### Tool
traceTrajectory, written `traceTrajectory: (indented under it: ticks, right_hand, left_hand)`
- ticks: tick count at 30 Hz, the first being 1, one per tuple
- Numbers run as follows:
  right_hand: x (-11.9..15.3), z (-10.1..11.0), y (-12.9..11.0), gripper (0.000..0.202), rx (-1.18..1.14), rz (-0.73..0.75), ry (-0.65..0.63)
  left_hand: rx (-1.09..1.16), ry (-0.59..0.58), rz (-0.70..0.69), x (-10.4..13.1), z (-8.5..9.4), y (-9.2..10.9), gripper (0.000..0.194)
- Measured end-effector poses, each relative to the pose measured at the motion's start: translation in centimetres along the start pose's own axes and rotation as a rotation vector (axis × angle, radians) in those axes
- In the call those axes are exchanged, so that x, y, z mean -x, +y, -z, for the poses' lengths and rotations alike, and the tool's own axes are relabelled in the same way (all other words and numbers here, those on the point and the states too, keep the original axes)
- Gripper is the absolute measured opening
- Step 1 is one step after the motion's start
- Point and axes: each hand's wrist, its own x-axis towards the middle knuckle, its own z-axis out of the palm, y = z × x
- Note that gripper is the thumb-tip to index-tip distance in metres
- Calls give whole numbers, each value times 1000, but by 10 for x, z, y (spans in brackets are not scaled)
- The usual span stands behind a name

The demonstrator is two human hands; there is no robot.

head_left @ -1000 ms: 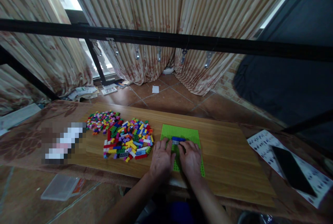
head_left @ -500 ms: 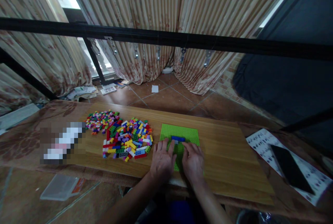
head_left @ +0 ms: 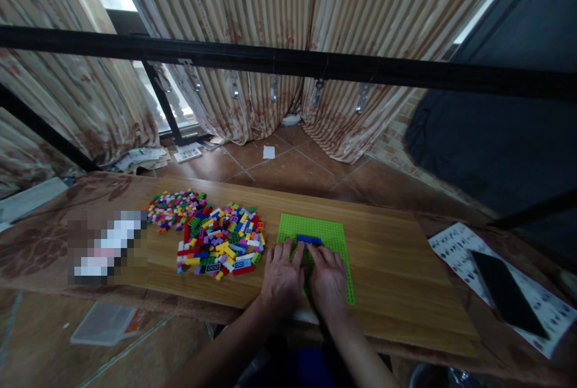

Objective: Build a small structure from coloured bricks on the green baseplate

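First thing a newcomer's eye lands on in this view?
Probably the heap of multicoloured bricks on the wooden board, left of centre, with a pile of smaller pieces just beyond its left side. Next, the bright green baseplate to the right, where the left hand and right hand meet near a blue brick. Above, a black rail cuts across striped curtains.

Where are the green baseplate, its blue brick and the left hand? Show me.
Green baseplate (head_left: 331, 232), head view: bare far part.
Blue brick (head_left: 309, 239), head view: its middle.
Left hand (head_left: 282, 277), head view: its back.
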Motion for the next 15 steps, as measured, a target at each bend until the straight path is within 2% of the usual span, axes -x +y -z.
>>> traceTrajectory:
  ticks: [15]
  right_hand:
    - [2, 1, -7, 40, 138, -15, -98]
  left_hand:
    - [-29, -77, 27, -5, 0, 1, 48]
